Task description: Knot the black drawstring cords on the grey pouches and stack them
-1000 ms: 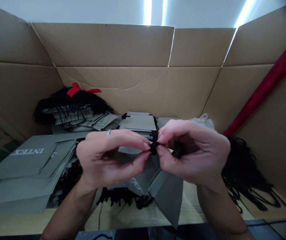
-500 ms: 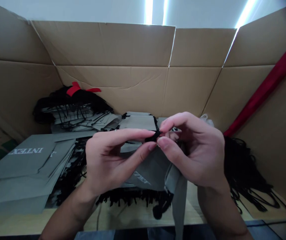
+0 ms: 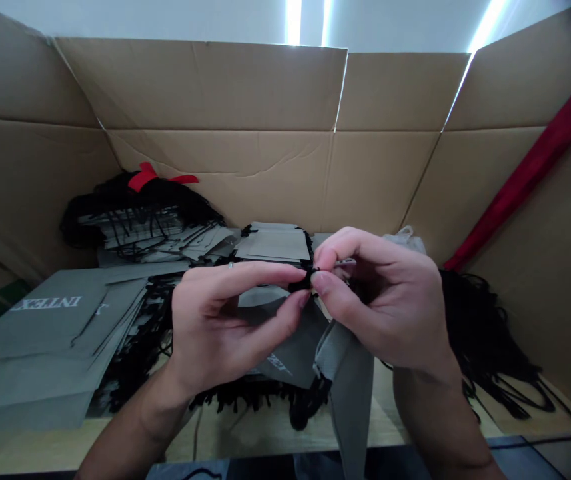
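Observation:
In the middle of the head view, my left hand (image 3: 220,327) pinches a short bunch of black cord (image 3: 299,283) between thumb and forefinger. My right hand (image 3: 390,300) meets it there, thumb and forefinger closed on the same cord. Beneath the right hand hangs a grey bag (image 3: 352,390), edge-on, with a dark knotted cord end (image 3: 299,413) beside it. Fingers hide most of the cord and the bag's top. Under both hands lies a pile of grey bags (image 3: 290,340) printed with white letters, black cord ends along its front.
Grey printed bags (image 3: 55,320) are stacked at left. Behind them sits a bundle with black cords (image 3: 165,193) and a red ribbon (image 3: 142,177). Loose black cords (image 3: 485,340) lie at right. Cardboard walls (image 3: 215,87) surround the wooden table (image 3: 245,437); a red strip (image 3: 525,167) slants down the right wall.
Both hands keep pinching the cord, and the right fingers have shifted slightly left over it. The hanging grey bag and knotted cord end have swung a little left.

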Action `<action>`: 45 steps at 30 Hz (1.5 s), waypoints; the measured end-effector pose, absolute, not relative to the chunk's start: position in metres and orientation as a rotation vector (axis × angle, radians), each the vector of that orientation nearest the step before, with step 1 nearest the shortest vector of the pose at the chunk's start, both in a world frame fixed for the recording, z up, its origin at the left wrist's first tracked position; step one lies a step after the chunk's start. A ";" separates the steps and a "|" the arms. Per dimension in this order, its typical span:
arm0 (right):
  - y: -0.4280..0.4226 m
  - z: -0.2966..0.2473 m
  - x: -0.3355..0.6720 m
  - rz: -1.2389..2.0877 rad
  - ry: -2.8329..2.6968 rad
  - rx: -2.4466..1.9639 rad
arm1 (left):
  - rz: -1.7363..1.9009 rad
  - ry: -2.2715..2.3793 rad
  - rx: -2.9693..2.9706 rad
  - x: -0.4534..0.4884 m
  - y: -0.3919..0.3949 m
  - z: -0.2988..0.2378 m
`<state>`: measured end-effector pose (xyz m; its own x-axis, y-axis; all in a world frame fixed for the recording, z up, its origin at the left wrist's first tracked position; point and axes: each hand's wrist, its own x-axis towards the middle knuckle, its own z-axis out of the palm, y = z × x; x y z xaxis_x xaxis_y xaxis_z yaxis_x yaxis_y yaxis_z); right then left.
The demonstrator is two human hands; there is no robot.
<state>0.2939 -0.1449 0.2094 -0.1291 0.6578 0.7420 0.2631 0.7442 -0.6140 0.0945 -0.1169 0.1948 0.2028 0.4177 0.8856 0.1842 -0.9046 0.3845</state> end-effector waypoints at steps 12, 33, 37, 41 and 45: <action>-0.144 0.208 0.298 0.424 -1.672 -0.694 | 1.591 0.499 2.176 0.088 -0.113 0.195; -0.137 0.212 0.316 0.488 -2.026 -0.519 | 1.027 0.454 2.093 0.078 -0.112 0.209; -0.137 0.212 0.314 0.451 -2.050 -0.441 | 1.072 0.442 2.072 0.077 -0.114 0.200; -0.135 0.211 0.313 0.413 -2.115 -0.390 | 1.202 0.429 2.022 0.076 -0.120 0.196; -0.133 0.210 0.312 0.463 -2.120 -0.385 | 1.183 0.311 1.997 0.076 -0.121 0.198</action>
